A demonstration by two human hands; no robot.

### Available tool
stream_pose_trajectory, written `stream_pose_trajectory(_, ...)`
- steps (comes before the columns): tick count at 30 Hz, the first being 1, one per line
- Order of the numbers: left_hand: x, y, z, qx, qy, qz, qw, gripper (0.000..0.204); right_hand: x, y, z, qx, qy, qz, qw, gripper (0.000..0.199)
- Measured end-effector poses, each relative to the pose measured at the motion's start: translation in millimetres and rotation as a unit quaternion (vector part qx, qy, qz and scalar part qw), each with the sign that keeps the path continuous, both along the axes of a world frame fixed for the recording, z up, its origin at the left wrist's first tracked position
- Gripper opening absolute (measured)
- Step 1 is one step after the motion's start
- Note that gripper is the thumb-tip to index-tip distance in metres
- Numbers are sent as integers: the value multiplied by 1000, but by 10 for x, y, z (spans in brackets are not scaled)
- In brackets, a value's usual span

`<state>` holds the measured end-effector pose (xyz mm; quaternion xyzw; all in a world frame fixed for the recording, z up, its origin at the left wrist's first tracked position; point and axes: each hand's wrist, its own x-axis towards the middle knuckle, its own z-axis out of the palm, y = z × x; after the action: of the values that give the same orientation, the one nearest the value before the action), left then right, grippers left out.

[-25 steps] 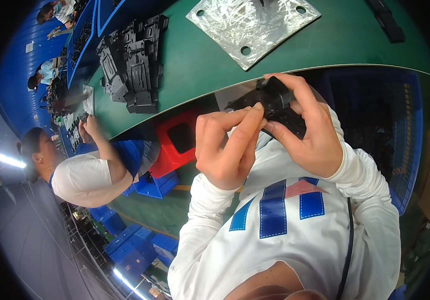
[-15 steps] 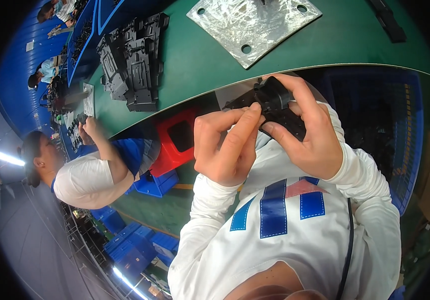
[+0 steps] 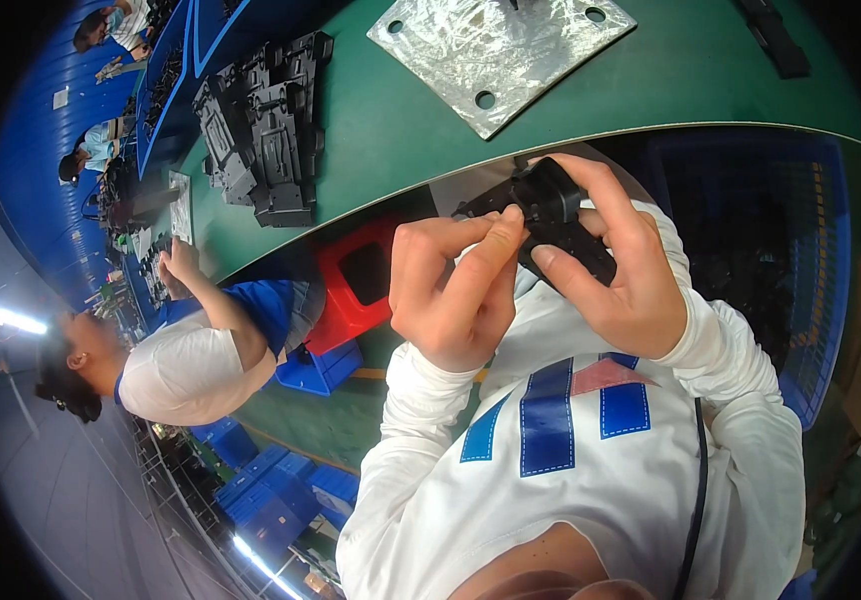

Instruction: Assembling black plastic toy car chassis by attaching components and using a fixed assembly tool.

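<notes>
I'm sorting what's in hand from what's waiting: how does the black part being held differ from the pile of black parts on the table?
The held part is a single piece; the pile is many pieces heaped together. The held part is gripped in the air by the left hand and right hand, below the table edge; the pile rests untouched on the green table, left of the metal plate. Both are black moulded plastic.

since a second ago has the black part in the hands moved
No. The black plastic part sits just below the green table's edge as before, gripped by the left hand and right hand.
</notes>
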<state>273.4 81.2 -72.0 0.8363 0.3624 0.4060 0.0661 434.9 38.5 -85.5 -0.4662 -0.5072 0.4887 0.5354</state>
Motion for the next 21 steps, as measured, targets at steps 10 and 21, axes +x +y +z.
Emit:
stream_pose_trajectory(10,44,-52,57,-47,-11,5,999,29,20,-26,14,-19,6,-24,1000,41)
stream_pose_trajectory(21,89,-96,121,-14,-6,9,1000,27,77,-25,31,19,29,-10,999,40)
